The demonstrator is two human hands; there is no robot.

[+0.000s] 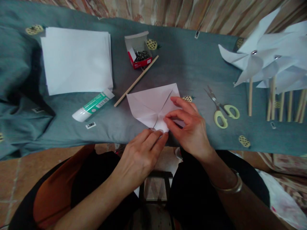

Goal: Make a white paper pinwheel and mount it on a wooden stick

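A white paper square, creased and slit toward its middle, lies at the table's near edge. My left hand has its fingers closed on the paper's near corner, which curls up there. My right hand bends over the paper's right part, thumb and fingertips closed on it near the centre. Parts of the sheet are hidden under the fingers. Left of the paper, a thin wooden stick lies slanted, its far end beside a small open red-and-white box of metal fasteners.
A stack of white paper lies at the left, with a green-and-white glue stick in front of it. Scissors with yellow-green handles rest right of my hands. Several white paper pinwheels on wooden sticks occupy the far right. A patterned curtain borders the back.
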